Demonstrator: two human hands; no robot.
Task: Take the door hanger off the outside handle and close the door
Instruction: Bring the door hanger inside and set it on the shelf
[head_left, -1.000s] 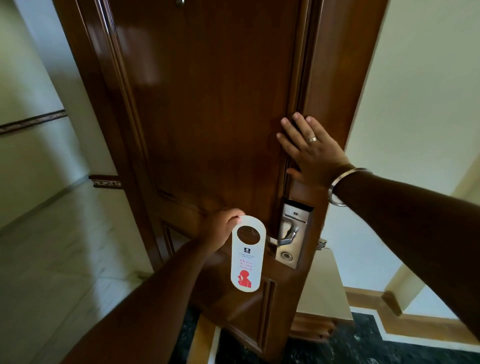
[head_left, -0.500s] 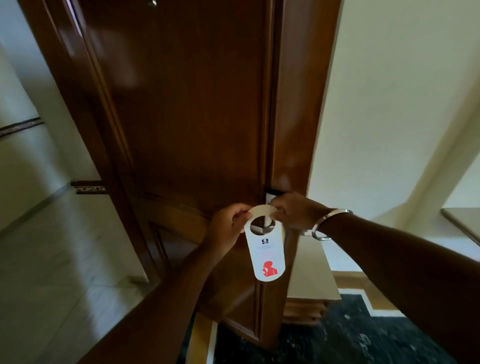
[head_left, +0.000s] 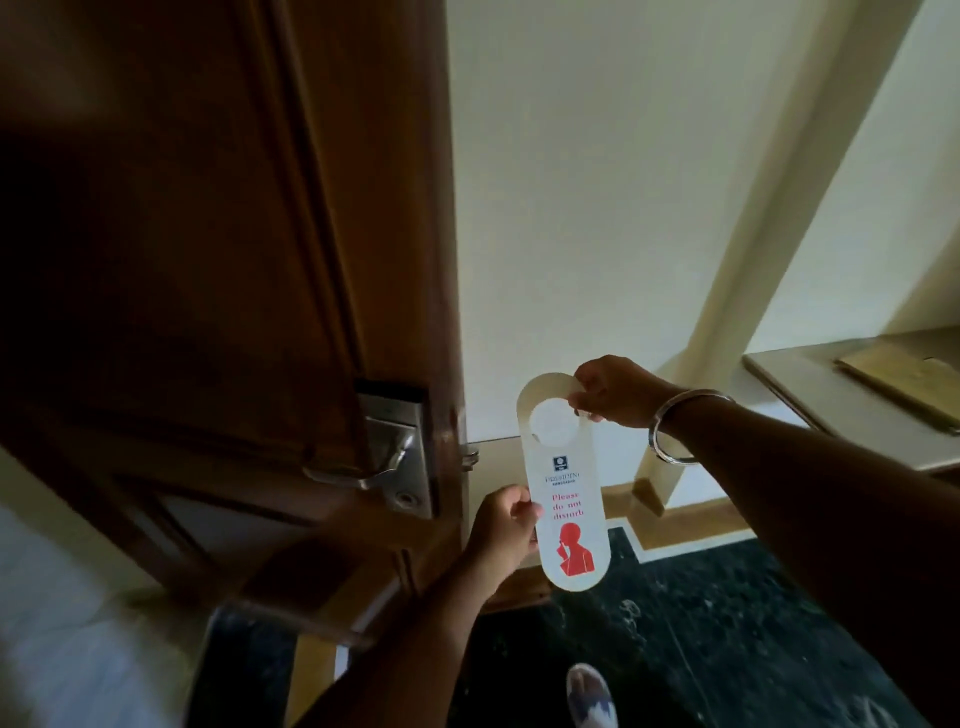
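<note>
A white door hanger (head_left: 566, 483) with red "Please do not disturb" print hangs free in the air, to the right of the door's edge. My right hand (head_left: 615, 392) pinches its looped top. My left hand (head_left: 506, 530) grips its left edge lower down. The dark wooden door (head_left: 208, 234) stands open on the left. Its silver lever handle (head_left: 363, 467) and lock plate (head_left: 402, 447) carry nothing.
A cream wall (head_left: 597, 182) rises behind the hanger. At the right a stone ledge (head_left: 831, 395) holds a flat brown board (head_left: 909, 374). Black marble floor (head_left: 701, 649) with a tan border lies below, where a shoe tip (head_left: 592, 696) shows.
My right hand left the door face and took the hanger's top. Both hands carried the hanger rightward, clear of the handle. The view swung right, so the door edge sits left of the hanger.
</note>
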